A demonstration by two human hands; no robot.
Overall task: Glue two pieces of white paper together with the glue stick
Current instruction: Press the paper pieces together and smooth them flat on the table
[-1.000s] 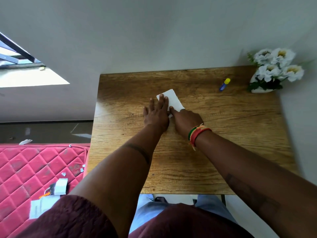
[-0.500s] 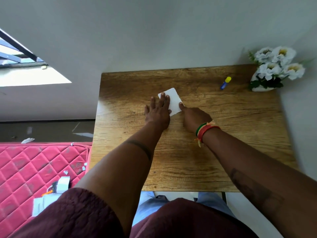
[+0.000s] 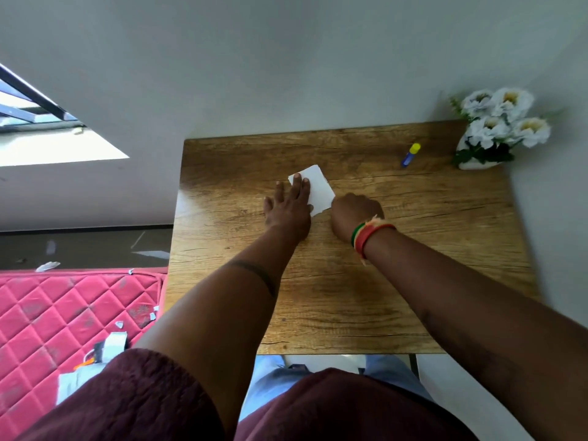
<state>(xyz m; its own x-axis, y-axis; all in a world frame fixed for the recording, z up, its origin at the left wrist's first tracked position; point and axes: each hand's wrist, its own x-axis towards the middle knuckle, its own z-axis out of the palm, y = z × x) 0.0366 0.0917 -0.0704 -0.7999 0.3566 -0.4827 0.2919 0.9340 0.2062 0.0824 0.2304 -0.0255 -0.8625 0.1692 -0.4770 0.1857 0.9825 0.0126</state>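
The left hand, fingers spread flat, pins the white paper to the surface, apparently bonding it; the right hand curls beside it, its grip hidden.

Wall: plain grey-white, far.
Table: wood-grain, against wall.
Window: far left, bright.
Mattress: pink quilted, near left.

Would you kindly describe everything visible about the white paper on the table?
The white paper is a small, plain, roughly rectangular piece lying flat and skewed on the wooden table. The left hand rests flat on its left part, fingers straight; the right hand touches its lower right edge. Separate layers cannot be told.
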